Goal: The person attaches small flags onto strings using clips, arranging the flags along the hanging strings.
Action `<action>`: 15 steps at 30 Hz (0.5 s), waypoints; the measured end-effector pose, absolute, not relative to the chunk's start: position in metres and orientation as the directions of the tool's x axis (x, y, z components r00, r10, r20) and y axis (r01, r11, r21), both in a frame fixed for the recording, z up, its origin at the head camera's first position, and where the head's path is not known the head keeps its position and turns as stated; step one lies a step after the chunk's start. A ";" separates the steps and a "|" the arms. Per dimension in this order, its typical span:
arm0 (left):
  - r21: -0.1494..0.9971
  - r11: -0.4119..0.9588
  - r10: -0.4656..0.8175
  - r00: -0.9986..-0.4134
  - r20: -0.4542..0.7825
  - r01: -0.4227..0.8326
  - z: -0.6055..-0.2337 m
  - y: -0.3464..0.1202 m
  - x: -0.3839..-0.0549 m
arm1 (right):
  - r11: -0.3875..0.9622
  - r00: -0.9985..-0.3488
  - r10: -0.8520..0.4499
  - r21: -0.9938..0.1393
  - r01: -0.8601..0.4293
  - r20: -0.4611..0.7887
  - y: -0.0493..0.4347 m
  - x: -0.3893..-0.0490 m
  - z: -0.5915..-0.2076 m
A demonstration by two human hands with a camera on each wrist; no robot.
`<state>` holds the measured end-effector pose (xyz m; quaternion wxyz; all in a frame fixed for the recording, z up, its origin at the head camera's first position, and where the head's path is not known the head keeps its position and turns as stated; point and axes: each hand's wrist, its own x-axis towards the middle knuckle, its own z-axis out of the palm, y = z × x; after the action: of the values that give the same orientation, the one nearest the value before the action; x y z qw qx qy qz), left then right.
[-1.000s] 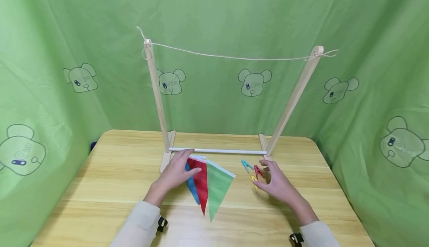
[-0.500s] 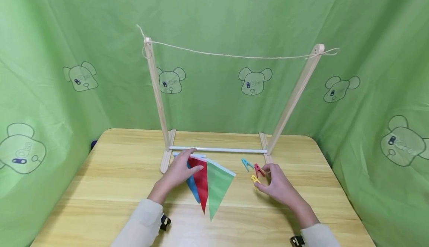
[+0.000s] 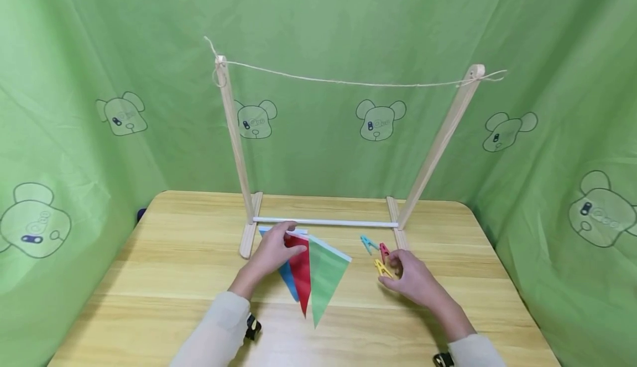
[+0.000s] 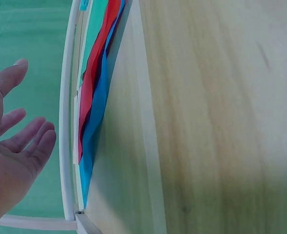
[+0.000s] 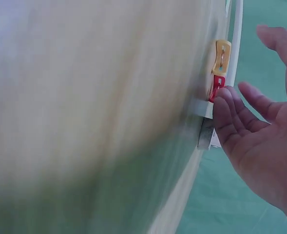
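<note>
My left hand (image 3: 273,251) hovers close over the upper left of a fan of pennant flags, thumb and fingers spread with nothing between them. A green flag (image 3: 325,278) lies rightmost, overlapping a red flag (image 3: 301,273). Partly under the red one is a blue flag (image 3: 290,284), its upper part hidden by my hand. My right hand (image 3: 414,281) is beside several small clothespins, thumb and fingers loosely bent and apart. Nearest my thumb lies the yellow clothespin (image 3: 382,268). A red clothespin (image 3: 384,252) is by my fingertips, and a light-blue clothespin (image 3: 368,244) lies farther left.
Behind the flags stands a frame with a wooden left post (image 3: 236,143) and right post (image 3: 443,143). A twine (image 3: 343,83) sags between their tops, and a white rod (image 3: 328,223) joins the feet. Green curtain (image 3: 318,30) surrounds the wooden table (image 3: 164,267).
My right hand has drawn slightly back toward me, its fingers bending more, and the yellow clothespin has turned. My left hand has shifted slightly right over the flags, which lie almost as before.
</note>
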<state>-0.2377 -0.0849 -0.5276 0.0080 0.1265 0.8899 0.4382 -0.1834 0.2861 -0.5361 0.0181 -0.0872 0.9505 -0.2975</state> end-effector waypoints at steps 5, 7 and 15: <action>0.801 0.570 0.212 -0.975 0.069 0.181 -0.530 -0.084 -0.243 | 0.797 -0.984 -0.179 -0.589 -0.136 -0.014 0.283 -0.183 -0.535; 0.806 0.562 0.218 -0.973 0.070 0.184 -0.530 -0.083 -0.244 | 0.799 -0.985 -0.173 -0.587 -0.127 -0.023 0.283 -0.183 -0.537; 0.822 0.529 0.250 -0.964 0.087 0.211 -0.532 -0.076 -0.250 | 0.818 -0.984 -0.170 -0.565 -0.113 -0.049 0.284 -0.185 -0.543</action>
<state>-0.2501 -0.0763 -0.5321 0.0210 0.1321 0.8741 0.4671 -0.1848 0.2836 -0.5426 0.0485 -0.0742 0.9521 -0.2928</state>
